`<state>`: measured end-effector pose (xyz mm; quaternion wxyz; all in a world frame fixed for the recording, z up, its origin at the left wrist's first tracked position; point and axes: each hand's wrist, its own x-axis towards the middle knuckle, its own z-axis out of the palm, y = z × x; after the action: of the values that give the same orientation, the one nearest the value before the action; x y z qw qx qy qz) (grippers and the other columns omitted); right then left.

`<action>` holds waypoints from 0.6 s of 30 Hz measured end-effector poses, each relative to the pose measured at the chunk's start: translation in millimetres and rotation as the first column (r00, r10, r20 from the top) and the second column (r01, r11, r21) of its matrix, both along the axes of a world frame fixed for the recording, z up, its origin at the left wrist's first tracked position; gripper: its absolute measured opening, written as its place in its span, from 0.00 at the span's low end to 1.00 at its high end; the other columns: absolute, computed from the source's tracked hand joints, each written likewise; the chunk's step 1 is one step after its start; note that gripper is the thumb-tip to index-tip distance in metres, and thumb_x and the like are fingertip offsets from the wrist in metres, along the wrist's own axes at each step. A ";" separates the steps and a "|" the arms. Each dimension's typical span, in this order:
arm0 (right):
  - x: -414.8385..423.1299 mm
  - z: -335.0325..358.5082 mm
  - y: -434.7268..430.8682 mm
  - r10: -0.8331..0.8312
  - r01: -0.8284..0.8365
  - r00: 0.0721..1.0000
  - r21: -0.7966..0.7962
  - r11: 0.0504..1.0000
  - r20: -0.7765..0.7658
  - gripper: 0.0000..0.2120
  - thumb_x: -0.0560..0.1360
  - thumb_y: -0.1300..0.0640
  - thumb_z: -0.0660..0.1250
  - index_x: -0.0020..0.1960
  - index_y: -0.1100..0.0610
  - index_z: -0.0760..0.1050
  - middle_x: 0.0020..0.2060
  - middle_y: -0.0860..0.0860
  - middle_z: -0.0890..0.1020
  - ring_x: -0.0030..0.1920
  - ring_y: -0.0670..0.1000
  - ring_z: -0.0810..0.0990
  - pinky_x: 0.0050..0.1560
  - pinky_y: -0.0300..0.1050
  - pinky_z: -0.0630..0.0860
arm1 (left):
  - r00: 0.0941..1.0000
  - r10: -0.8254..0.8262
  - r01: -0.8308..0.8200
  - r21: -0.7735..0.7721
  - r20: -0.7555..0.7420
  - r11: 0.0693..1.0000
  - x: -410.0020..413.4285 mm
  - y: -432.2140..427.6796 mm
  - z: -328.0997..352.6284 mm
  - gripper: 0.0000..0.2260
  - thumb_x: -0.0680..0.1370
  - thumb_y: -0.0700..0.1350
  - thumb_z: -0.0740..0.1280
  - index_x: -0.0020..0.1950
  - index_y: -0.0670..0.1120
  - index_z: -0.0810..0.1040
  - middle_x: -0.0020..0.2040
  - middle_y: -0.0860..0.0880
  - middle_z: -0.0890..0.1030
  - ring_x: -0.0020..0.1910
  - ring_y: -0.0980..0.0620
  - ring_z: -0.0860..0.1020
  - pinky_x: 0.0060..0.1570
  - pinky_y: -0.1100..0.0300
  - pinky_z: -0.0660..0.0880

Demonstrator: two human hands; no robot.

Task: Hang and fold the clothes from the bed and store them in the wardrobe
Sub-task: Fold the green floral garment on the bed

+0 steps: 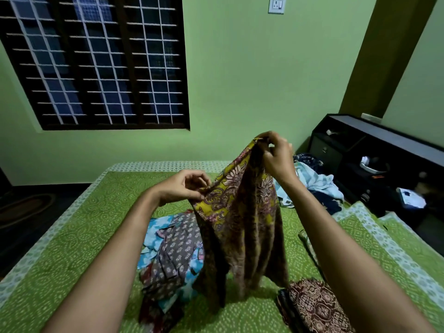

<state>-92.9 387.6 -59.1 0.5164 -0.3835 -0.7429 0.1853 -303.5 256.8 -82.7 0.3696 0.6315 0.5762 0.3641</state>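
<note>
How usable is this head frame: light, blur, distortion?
All head view: dim, green-tinted room light, no glare. The wide-angle lens bows the window bars. The right hand is slightly motion-blurred, while the left hand and the yellow printed garment that both hold read sharper. Items in the dark shelf unit at right are smeared.

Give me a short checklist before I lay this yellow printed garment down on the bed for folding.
1. Left hand pinches the yellow printed garment: ok.
2. Right hand pinches its higher edge: ok.
3. Garment hangs straight: not ok, bunched.
4. Bedspread below it free: not ok, a clothes pile lies partly there.
5. Garment right side out: cannot tell.
</note>
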 end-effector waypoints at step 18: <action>3.5 -7.0 4.3 0.050 -0.050 0.999 0.004 0.999 0.011 0.08 0.76 0.66 0.64 0.51 0.62 0.80 0.42 0.52 0.79 0.46 0.59 0.80 0.46 0.53 0.79 | 0.952 0.205 -0.196 0.061 -0.226 0.979 5.6 21.6 -26.3 0.09 0.70 0.47 0.74 0.39 0.41 0.84 0.41 0.45 0.84 0.40 0.53 0.79 0.46 0.56 0.77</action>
<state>-89.4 391.9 -66.1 0.5084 -0.3649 -0.7553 0.1947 -298.0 278.4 -109.1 0.2492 0.6145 0.6696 0.3346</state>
